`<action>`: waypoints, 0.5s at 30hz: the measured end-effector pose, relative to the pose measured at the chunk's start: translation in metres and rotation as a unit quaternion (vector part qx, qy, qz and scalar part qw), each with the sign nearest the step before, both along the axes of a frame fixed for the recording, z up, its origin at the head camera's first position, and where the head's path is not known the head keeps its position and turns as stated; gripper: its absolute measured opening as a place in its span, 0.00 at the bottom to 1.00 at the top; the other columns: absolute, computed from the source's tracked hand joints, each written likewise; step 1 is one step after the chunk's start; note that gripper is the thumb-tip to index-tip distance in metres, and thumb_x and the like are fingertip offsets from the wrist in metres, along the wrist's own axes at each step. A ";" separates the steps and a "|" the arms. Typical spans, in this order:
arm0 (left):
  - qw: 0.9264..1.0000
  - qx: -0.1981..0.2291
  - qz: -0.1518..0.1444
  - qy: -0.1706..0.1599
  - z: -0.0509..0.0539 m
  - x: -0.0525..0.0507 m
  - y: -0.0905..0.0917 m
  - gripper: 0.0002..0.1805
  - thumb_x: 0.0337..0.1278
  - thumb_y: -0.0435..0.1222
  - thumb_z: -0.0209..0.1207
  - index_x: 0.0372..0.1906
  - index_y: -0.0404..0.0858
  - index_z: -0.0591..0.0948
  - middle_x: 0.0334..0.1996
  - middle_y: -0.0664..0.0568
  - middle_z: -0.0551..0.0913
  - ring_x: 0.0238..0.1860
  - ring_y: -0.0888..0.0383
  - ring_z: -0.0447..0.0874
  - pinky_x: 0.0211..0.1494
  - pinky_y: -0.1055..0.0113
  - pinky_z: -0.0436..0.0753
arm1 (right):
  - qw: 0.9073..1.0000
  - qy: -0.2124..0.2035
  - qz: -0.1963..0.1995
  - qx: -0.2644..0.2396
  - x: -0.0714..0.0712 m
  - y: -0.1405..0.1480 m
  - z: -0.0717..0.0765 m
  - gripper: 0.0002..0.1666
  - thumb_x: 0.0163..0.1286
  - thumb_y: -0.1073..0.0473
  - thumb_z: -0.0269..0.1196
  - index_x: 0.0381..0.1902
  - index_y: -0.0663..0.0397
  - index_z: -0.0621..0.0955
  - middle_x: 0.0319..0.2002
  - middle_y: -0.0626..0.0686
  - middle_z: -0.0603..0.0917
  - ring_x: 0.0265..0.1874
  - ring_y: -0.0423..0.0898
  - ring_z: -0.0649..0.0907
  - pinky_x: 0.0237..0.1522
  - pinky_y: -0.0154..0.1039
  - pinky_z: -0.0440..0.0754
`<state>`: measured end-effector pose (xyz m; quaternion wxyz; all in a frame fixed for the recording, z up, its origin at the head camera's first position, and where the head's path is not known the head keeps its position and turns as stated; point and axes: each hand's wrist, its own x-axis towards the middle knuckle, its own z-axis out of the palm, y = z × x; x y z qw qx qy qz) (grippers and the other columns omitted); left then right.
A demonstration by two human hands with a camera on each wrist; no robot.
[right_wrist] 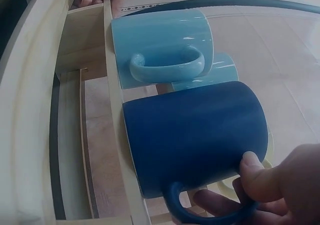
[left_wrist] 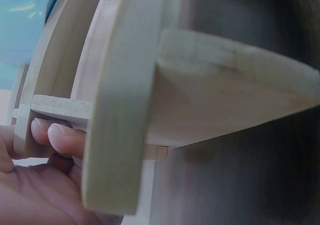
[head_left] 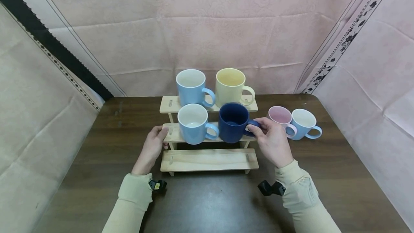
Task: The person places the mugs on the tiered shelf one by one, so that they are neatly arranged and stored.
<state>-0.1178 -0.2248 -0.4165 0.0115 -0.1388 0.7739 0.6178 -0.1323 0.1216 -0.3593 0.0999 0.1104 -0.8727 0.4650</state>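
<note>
A three-step wooden rack [head_left: 209,160] stands on the table. On its middle step a dark blue mug [head_left: 231,127] sits beside a light blue mug [head_left: 191,128]. My right hand [head_left: 273,140] grips the dark blue mug's handle; in the right wrist view the thumb [right_wrist: 257,172] presses near the rim and fingers pass through the handle. The left end of the middle step is held by my left hand [head_left: 152,148], its fingertips [left_wrist: 65,137] curled under the board. On the top step stand another light blue mug [head_left: 191,91] and a pale yellow mug [head_left: 228,89].
Right of the rack, a pink mug [head_left: 275,114] and a light blue mug with white inside [head_left: 300,127] stand close together on the brown table [head_left: 207,204]. Pale cloth [head_left: 207,39] hangs behind and at both sides. The lowest step holds no mug.
</note>
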 end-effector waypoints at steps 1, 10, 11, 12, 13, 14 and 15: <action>1.000 0.001 0.000 0.000 0.000 0.000 0.000 0.23 0.76 0.43 0.43 0.60 0.27 0.66 0.35 0.46 0.70 0.29 0.58 0.69 0.31 0.71 0.74 | 1.000 -0.001 0.001 -0.002 0.000 0.000 0.000 0.10 0.66 0.60 0.66 0.41 0.63 0.83 0.33 0.56 0.87 0.33 0.49 0.87 0.33 0.27 0.80; 1.000 -0.004 -0.001 -0.001 -0.001 0.000 0.000 0.23 0.76 0.43 0.43 0.61 0.28 0.66 0.35 0.46 0.71 0.29 0.57 0.70 0.33 0.67 0.75 | 1.000 -0.015 0.014 -0.001 0.002 0.001 0.000 0.13 0.68 0.55 0.65 0.43 0.60 0.81 0.35 0.55 0.86 0.33 0.49 0.84 0.38 0.37 0.81; 1.000 -0.004 -0.001 -0.002 -0.001 0.000 0.000 0.23 0.76 0.43 0.43 0.61 0.28 0.66 0.35 0.46 0.71 0.29 0.57 0.70 0.33 0.67 0.75 | 1.000 -0.016 0.017 0.001 0.002 0.002 0.000 0.14 0.69 0.54 0.64 0.44 0.60 0.81 0.36 0.55 0.86 0.34 0.49 0.83 0.39 0.39 0.82; 1.000 -0.005 0.000 -0.002 -0.001 0.000 0.000 0.23 0.76 0.43 0.43 0.61 0.28 0.66 0.35 0.46 0.71 0.29 0.57 0.70 0.33 0.67 0.75 | 1.000 -0.018 0.019 0.002 0.003 0.002 0.000 0.15 0.69 0.54 0.64 0.45 0.60 0.80 0.37 0.55 0.86 0.35 0.49 0.83 0.41 0.42 0.82; 1.000 -0.005 0.000 -0.002 -0.001 0.000 0.000 0.23 0.76 0.43 0.43 0.61 0.28 0.66 0.35 0.46 0.71 0.29 0.57 0.70 0.33 0.67 0.75 | 1.000 -0.021 0.021 0.003 0.003 0.003 0.000 0.16 0.69 0.53 0.64 0.46 0.60 0.80 0.39 0.56 0.85 0.37 0.49 0.83 0.43 0.45 0.82; 1.000 -0.006 0.000 -0.003 -0.001 0.000 0.000 0.23 0.76 0.43 0.43 0.61 0.28 0.66 0.35 0.46 0.70 0.29 0.57 0.70 0.33 0.67 0.75 | 0.999 -0.024 0.023 0.004 0.004 0.003 0.000 0.18 0.69 0.52 0.64 0.48 0.61 0.79 0.42 0.57 0.85 0.40 0.50 0.84 0.46 0.47 0.82; 1.000 -0.006 0.000 -0.004 -0.001 0.000 0.000 0.23 0.76 0.43 0.43 0.61 0.28 0.66 0.35 0.46 0.70 0.29 0.57 0.70 0.33 0.67 0.75 | 0.999 -0.030 0.024 0.005 0.004 0.004 0.000 0.20 0.69 0.52 0.64 0.51 0.61 0.78 0.44 0.58 0.84 0.43 0.51 0.83 0.48 0.50 0.81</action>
